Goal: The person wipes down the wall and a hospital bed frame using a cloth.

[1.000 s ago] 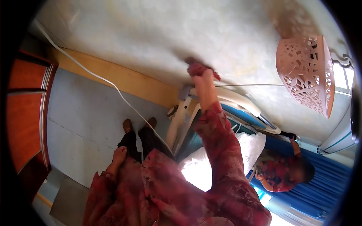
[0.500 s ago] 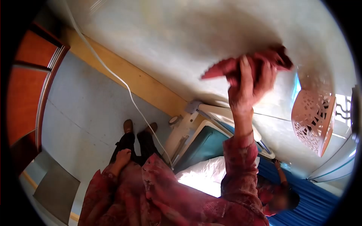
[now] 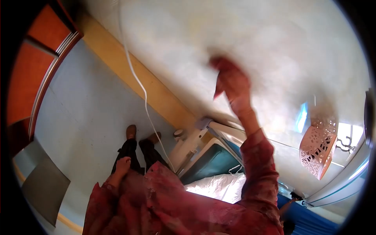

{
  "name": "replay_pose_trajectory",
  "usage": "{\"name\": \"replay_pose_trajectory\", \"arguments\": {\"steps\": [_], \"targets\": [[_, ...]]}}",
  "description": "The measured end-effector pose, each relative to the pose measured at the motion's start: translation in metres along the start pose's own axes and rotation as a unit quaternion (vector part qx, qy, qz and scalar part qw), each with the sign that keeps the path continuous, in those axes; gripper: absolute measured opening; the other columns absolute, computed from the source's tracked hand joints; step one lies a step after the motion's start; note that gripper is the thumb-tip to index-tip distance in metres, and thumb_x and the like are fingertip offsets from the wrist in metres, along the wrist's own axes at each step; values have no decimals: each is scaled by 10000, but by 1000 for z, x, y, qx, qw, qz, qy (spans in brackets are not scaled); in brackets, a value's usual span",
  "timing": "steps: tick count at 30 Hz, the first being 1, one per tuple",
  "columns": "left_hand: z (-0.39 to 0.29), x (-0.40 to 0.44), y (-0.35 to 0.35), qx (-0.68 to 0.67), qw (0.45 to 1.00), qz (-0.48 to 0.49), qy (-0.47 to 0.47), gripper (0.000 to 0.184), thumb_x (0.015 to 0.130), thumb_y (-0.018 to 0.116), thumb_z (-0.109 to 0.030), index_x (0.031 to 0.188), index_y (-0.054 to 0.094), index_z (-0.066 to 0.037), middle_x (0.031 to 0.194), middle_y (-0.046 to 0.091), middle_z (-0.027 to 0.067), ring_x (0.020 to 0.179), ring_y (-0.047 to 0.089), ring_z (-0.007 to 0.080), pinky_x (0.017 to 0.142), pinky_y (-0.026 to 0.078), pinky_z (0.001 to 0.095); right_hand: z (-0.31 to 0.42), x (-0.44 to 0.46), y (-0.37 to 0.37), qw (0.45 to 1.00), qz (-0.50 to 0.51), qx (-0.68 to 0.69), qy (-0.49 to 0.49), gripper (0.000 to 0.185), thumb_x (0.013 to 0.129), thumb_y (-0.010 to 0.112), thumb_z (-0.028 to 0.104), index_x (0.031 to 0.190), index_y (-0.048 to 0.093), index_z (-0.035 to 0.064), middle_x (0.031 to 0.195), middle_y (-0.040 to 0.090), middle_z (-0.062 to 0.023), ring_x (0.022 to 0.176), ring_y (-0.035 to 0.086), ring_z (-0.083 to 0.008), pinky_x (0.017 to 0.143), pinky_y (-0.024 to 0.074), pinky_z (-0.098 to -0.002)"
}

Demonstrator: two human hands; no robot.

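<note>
My right hand [image 3: 236, 91] is raised against the pale wall [image 3: 274, 43], closed on a dark red cloth [image 3: 224, 64]. The cloth is bunched under the fingers, with a corner sticking out below; motion blurs both. Low at my side, my left hand [image 3: 123, 165] rests close to my dark trousers, in front of the red patterned tunic [image 3: 176, 192]. Its fingers look curled in, and whatever is inside them is hidden.
A bed with a green mattress [image 3: 207, 160] and white bedding [image 3: 219, 186] stands against the wall. A white cable [image 3: 135, 76] hangs across the view. A pink perforated basket [image 3: 317, 150] is at the right. Another person's arm [image 3: 288, 205] shows by the blue curtain [image 3: 313, 219].
My right hand has swept left along the wall with the cloth, which is now more bunched. My left hand stays low. The other person has slipped mostly out of sight as the view shifted.
</note>
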State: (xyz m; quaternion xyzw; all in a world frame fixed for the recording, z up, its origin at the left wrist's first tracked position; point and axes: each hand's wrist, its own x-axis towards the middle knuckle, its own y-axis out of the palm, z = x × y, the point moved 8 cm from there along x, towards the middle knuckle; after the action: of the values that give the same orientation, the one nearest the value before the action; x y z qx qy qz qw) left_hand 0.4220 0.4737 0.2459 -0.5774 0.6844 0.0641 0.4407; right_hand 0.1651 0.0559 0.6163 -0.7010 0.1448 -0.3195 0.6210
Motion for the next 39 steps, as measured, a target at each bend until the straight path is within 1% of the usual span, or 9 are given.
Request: {"name": "replay_pose_trajectory", "arguments": {"steps": [6,11,15,18,23,27,35,37,39], "targets": [[-2,5,-3,12,1000,4,-17,259,848,542,-224,1009,679,-75,999,674,157,952,629,352,858,493,434,28,104,-50,901,-216,-377,5,383,863,567,174,1221,633,292,1343,543,-5,1299,423,-258,1071,265,-471],[4,-2,14,1,999,37,-7,258,841,544,-224,1020,674,-90,1007,670,151,946,624,360,851,493,445,2,23,90,989,60,-117,-60,306,803,615,125,1100,647,187,1336,529,17,1263,446,-227,1022,363,-429],[2,-4,9,21,998,67,-5,244,836,546,-218,1011,670,-100,994,665,158,942,617,374,841,492,460,-1,-91,137,904,294,-218,-219,152,733,585,110,866,659,109,1126,626,-23,1178,500,-185,995,401,-331],[12,-13,17,57,995,84,-9,231,826,562,-222,994,678,-112,1005,646,167,968,591,385,846,488,471,-19,-93,139,864,475,-136,-96,95,696,626,164,725,715,151,1074,656,10,1174,498,-163,1011,357,-321],[13,-28,28,147,983,104,-28,243,798,613,-212,1023,668,-136,1117,564,154,1068,505,376,851,481,478,48,99,56,971,-9,-138,-196,329,712,660,173,1031,630,100,1236,570,-58,1202,477,-272,934,426,-406],[22,-33,41,163,982,70,-62,428,778,657,-187,1192,567,-128,1377,399,158,1234,384,425,919,431,551,50,112,103,959,-59,-198,-196,402,749,640,171,1143,603,97,1246,565,-24,1213,467,-235,1019,365,-402],[4,-42,75,209,962,132,-112,475,831,638,-295,1257,512,-128,1495,252,162,1338,257,470,911,332,747,-26,-152,242,976,219,0,-22,502,844,507,126,1343,486,66,1362,494,-38,1226,475,-187,1025,400,-273],[69,-45,138,295,924,241,24,511,854,581,-431,1230,515,-92,1475,277,192,1344,260,447,905,338,749,-42,-257,265,931,318,-170,-50,599,806,499,128,1400,421,105,1365,478,-49,1249,437,-170,1096,303,-284],[39,-48,117,302,946,112,-31,566,815,611,-481,1264,504,-153,1481,283,174,1332,281,461,854,351,764,-46,-289,289,915,304,-250,-92,442,787,533,173,1218,618,123,1218,584,-34,1221,449,-188,1068,325,-341]]}}
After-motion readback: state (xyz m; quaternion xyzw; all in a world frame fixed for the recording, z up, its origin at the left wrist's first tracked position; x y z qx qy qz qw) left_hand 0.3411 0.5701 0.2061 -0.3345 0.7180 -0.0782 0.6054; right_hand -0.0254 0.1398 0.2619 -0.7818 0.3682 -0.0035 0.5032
